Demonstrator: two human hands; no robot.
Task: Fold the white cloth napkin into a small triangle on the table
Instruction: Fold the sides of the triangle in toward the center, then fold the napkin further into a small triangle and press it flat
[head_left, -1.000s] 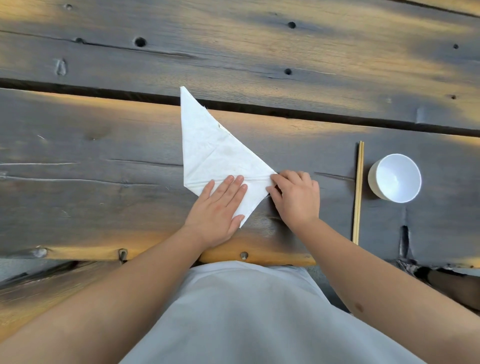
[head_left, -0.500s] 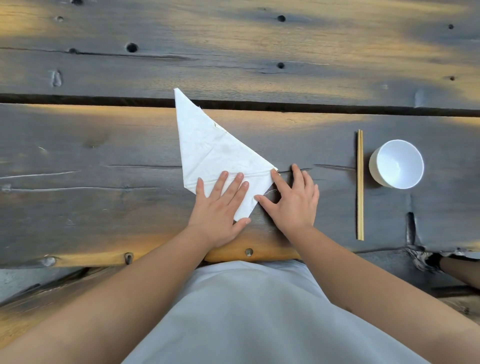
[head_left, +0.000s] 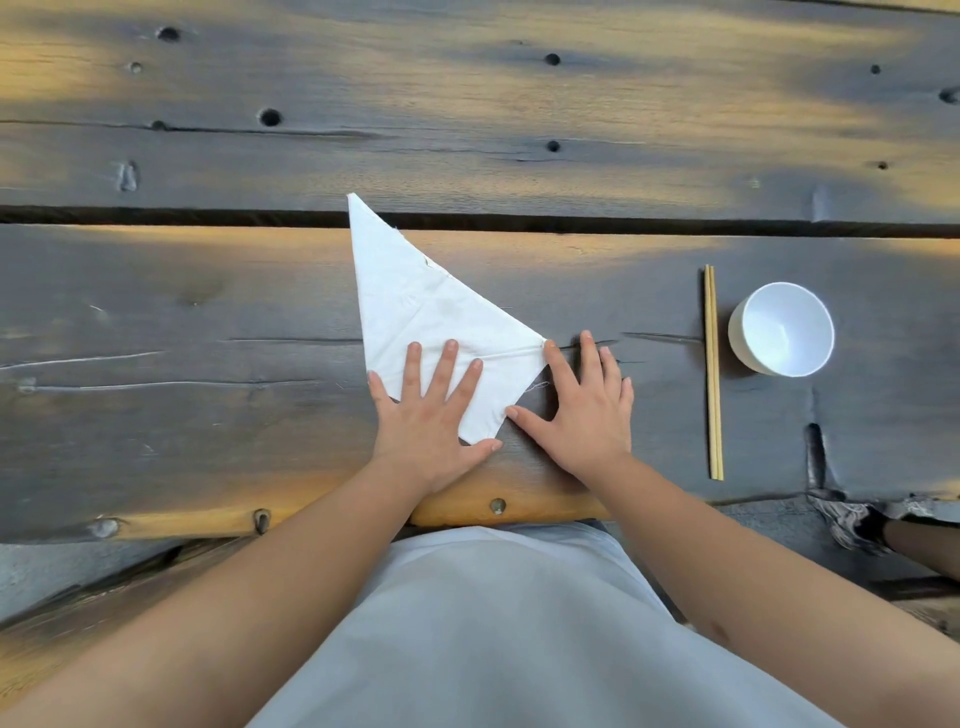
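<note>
The white cloth napkin (head_left: 415, 301) lies folded on the dark wooden table (head_left: 208, 364), a long point reaching up to the gap between planks and a shorter flap pointing toward me. My left hand (head_left: 431, 410) lies flat on the near flap, fingers straight and spread, pressing it down. My right hand (head_left: 582, 405) rests flat on the table just right of the napkin, with its index fingertip at the right corner and its thumb tip at the flap's lower edge.
A pair of wooden chopsticks (head_left: 712, 371) lies lengthwise to the right of my hands. A white bowl (head_left: 782, 328) stands just beyond them. The table's near edge (head_left: 498, 506) runs right under my wrists. A dark gap (head_left: 156, 214) separates the planks.
My right hand has uncurled from the napkin's right corner and now lies flat with fingers spread beside it. My left hand stays pressed on the flap, fingers spread a little wider.
</note>
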